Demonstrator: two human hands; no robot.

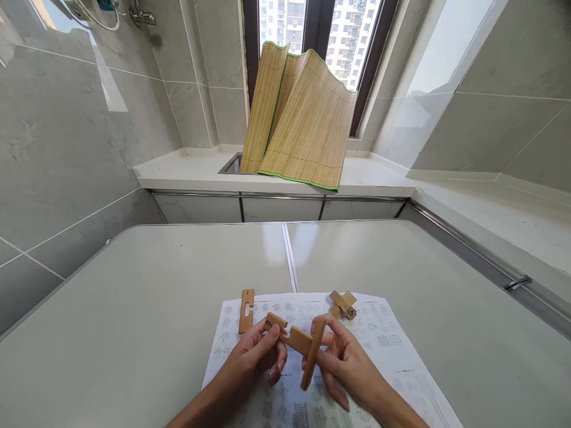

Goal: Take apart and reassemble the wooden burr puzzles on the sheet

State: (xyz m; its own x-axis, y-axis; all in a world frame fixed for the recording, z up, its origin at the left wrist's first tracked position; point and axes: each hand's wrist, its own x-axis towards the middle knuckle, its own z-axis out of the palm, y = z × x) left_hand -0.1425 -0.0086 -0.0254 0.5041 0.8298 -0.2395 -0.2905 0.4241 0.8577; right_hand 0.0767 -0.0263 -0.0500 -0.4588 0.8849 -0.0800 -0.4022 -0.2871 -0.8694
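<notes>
Between my two hands, above the paper, are notched wooden puzzle pieces. My left hand (263,353) pinches a wooden puzzle piece with a dark mark (275,321) between thumb and fingers. My right hand (336,359) grips a flat wooden puzzle piece (313,355), tilted upright and crossing the end of the other wood. Whether the pieces are locked together or only touching, I cannot tell. Beyond my left hand lies a loose flat piece with a cutout (246,311). Past my right hand sits an assembled wooden cross-shaped block (343,305) with a letter on it.
A printed sheet with small diagrams (379,324) lies under my hands on the pale table (156,297). At the back, a folded bamboo mat (307,125) leans against the window on a white ledge (191,172). Tiled walls (80,131) flank the table.
</notes>
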